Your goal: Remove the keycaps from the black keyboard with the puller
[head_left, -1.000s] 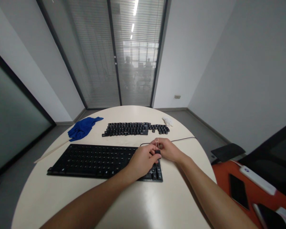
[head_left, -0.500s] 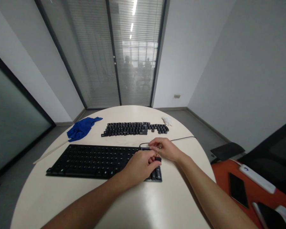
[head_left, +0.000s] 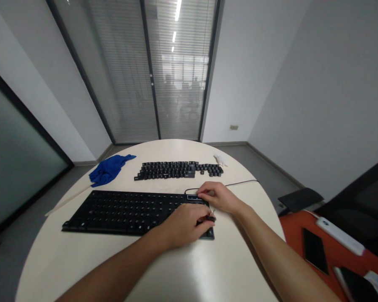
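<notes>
Keyboard (head_left: 122,213) at my 11 o'clock. Hands apart now: left hand (head_left: 183,224) dropped toward 6 o'clock, pinching dark piece (head_left: 211,218), so left's working solo. Right hand (head_left: 219,196) curled by keyboard's 1 o'clock corner, can't tell if gripping anything.

I'm in what looks like an office room: dark-framed glass partition (head_left: 119,71), slatted blinds (head_left: 184,107), plain pale walls (head_left: 308,84), a rounded table (head_left: 214,268) before me.

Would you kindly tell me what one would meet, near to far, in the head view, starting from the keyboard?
Black keyboard, thin cable, rows of loose keycaps, glass partition with blinds.
</notes>
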A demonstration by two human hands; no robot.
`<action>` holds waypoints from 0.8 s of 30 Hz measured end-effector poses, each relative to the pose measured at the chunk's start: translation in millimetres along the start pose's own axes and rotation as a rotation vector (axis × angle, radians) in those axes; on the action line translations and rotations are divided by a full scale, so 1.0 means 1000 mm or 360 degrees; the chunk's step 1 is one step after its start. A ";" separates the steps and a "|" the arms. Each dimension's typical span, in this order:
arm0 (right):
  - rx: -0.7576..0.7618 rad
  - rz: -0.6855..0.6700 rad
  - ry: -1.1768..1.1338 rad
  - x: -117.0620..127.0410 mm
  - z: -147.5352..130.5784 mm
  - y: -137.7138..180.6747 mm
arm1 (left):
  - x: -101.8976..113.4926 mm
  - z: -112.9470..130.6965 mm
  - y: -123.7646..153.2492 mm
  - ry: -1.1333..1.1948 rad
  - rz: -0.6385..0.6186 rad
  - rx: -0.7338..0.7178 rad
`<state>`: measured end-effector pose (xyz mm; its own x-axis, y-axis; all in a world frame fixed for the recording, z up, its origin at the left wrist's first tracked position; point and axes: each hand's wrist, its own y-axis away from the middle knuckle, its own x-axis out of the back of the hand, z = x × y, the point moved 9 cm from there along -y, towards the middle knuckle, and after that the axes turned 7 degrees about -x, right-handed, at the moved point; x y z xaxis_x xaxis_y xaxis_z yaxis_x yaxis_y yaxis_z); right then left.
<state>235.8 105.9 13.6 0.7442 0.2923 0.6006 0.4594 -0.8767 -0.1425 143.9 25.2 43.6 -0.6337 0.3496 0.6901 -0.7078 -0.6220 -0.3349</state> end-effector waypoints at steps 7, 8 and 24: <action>0.0118 -0.0087 0.0006 0.000 -0.008 0.002 | -0.007 -0.025 0.007 0.0505 0.0117 0.0296; 0.0104 -0.0094 0.0000 0.000 -0.008 0.001 | -0.010 -0.028 0.008 0.0591 0.0113 0.0339; 0.0053 -0.0081 -0.0039 -0.001 -0.004 0.000 | -0.008 -0.026 0.005 0.0541 0.0120 0.0275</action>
<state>233.7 104.2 16.0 0.7308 0.3458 0.5886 0.5126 -0.8473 -0.1387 137.3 37.1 19.5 -0.7699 0.4925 0.4059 -0.6105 -0.7537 -0.2435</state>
